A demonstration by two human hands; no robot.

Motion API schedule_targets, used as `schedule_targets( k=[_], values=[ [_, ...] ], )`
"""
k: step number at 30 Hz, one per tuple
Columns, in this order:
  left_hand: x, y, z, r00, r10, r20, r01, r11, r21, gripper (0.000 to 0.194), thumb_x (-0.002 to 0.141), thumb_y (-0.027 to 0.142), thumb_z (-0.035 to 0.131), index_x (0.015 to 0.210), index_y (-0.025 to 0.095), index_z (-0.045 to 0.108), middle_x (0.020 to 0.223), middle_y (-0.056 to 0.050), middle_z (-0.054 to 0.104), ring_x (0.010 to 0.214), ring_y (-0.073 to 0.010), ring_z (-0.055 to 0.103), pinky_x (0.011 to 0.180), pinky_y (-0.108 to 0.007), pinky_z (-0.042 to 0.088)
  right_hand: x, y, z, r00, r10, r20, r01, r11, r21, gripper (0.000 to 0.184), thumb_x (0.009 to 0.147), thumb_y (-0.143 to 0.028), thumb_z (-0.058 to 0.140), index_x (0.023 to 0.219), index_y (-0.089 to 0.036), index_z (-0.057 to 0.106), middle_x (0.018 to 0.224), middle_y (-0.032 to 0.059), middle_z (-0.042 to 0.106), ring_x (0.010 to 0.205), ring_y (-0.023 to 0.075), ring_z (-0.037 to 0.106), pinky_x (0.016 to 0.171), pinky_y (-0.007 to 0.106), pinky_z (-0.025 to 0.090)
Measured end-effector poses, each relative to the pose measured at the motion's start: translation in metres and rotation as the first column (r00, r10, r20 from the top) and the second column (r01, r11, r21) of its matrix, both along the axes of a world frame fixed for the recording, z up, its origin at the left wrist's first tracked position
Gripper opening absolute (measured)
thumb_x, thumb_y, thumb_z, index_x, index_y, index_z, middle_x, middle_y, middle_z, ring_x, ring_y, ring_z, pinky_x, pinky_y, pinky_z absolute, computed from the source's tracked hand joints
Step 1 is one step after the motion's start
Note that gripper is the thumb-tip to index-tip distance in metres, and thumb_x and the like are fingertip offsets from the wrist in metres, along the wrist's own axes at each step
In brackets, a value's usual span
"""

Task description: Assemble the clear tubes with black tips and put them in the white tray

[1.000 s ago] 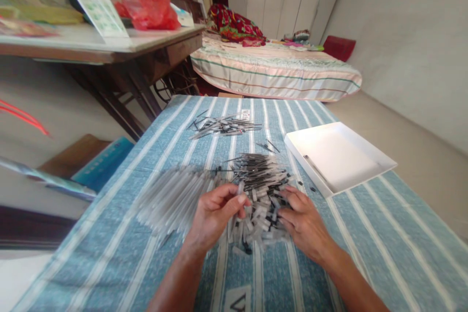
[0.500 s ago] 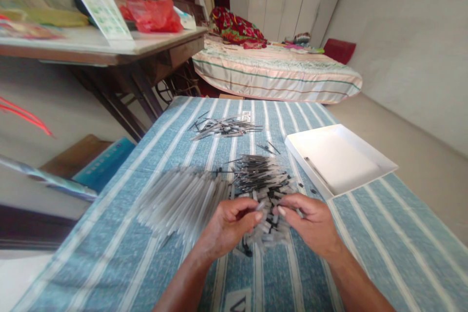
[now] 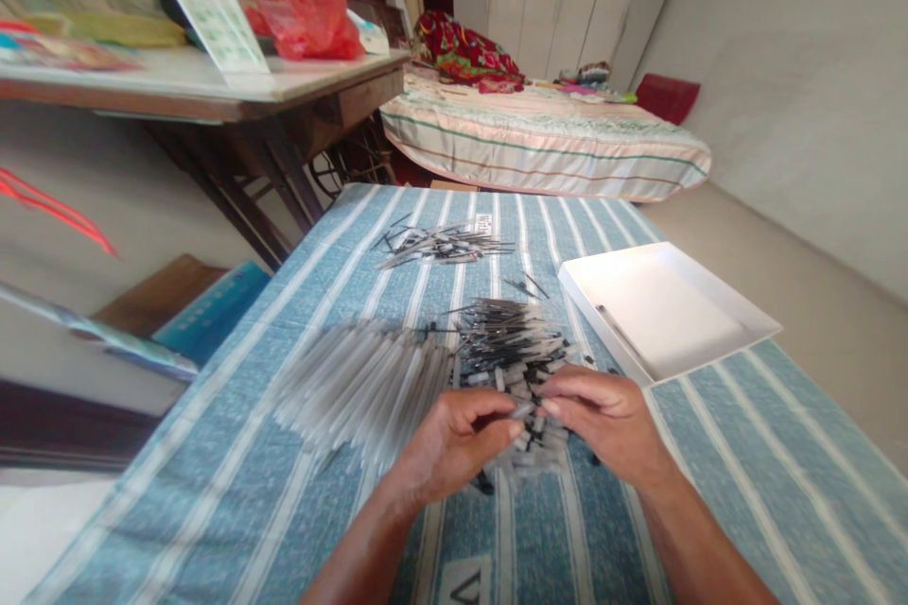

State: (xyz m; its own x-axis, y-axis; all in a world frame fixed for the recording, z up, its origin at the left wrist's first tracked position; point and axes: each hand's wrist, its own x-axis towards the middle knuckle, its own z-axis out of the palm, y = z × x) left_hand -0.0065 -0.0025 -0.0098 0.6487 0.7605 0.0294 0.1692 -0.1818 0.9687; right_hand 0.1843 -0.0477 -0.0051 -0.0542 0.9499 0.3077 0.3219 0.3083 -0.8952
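Striped tablecloth (image 3: 716, 482) | near label (image 3: 466, 582): "V" | left hand (image 3: 454, 444) pinches clear cap (image 3: 523, 410)

1. White tray (image 3: 691, 307): raised wall obstructs low forward-right travel of my right hand (image 3: 614, 421).
2. Near side of tray: striped cloth (image 3: 766, 454) gives passage.
3. Left of tray: dark rods (image 3: 500, 331), then, farther left, pale tubes (image 3: 369, 388) obstruct low travel of my left hand (image 3: 461, 440).

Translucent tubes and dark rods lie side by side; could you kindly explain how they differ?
The translucent tubes are pale; the dark rods look largely black. The tubes look thicker, the rods slimmer. The tubes lie slantwise; the rods mostly crosswise. Both are heaped on the striped cloth.
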Motion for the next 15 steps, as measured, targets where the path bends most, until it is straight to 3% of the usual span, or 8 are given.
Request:
schedule_targets(
  k=[15],
  values=[
    [0.0014, 0.0001, 0.0005, 0.994, -0.091, -0.054, 0.089, 0.996, -0.030, 0.023, 0.081, 0.025, 0.050, 0.065, 0.013, 0.062, 0.056, 0.003, 0.041, 0.055, -0.0101, 0.037, 0.050, -0.021, 0.027, 0.0008, 0.0001, 0.0005, 0.989, 0.039, 0.145, -0.047, 0.998, 0.052, 0.013, 0.082, -0.021, 0.056, 0.081, -0.018, 0.069, 0.068, 0.0032, 0.063, 0.065, 0.0144, 0.059, 0.061, 0.025, 0.046]
  ],
)
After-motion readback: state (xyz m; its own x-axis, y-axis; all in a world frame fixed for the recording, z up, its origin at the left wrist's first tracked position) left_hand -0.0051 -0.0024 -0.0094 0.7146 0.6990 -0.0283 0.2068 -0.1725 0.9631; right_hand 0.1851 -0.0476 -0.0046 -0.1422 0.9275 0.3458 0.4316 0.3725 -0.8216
